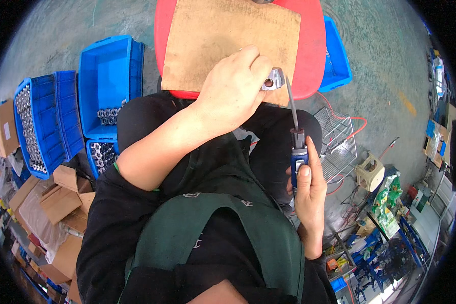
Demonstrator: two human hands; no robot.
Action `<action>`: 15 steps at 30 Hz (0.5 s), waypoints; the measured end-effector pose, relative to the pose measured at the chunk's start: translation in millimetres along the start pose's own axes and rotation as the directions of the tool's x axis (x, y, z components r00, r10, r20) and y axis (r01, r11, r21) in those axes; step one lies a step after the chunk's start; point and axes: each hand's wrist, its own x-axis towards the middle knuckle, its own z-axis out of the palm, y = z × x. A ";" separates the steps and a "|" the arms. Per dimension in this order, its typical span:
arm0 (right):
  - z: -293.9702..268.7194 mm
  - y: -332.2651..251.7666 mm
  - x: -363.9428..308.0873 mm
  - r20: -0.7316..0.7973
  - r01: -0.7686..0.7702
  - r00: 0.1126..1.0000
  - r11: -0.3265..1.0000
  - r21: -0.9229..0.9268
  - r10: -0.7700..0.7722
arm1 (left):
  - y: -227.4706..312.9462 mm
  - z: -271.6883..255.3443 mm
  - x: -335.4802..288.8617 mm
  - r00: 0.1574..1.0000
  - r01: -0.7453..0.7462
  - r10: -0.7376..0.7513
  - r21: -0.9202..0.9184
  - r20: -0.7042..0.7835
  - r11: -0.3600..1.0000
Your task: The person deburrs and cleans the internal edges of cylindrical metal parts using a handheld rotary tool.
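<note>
My left hand (233,88) is closed on a small silver metal part (274,80) with a round hole in it, held above the front right of a wooden board (202,30). In my right hand (311,195) is a blue hand-held power file (298,157), thumb on its body. Its long thin blade (292,104) points away from me, with the tip right beside the metal part's right edge. Whether the blade touches the part, I cannot tell. My left fingers hide some of the part.
Under the board is a red stool (311,50). Blue bins (104,66) with metal parts stand at the left, above open cardboard boxes (61,202). At the right are another blue bin (339,66), a wire basket (342,147), a red hose (362,121) and a beige stool (370,172).
</note>
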 end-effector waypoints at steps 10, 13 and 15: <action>13.4 7.4 32.0 -0.004 0.070 0.997 0.980 -0.188 -0.072 | 5.7 4.3 0.0 1.000 -0.027 0.026 0.056 0.009 0.998; 15.6 5.2 43.3 0.012 0.152 0.988 0.955 -0.256 -0.154 | 5.6 4.1 -1.1 1.000 0.002 -0.003 0.060 0.025 0.998; 15.4 1.0 37.1 -0.003 0.103 0.994 0.972 -0.211 -0.106 | 4.4 4.7 -1.1 1.000 0.005 -0.006 0.054 0.030 0.999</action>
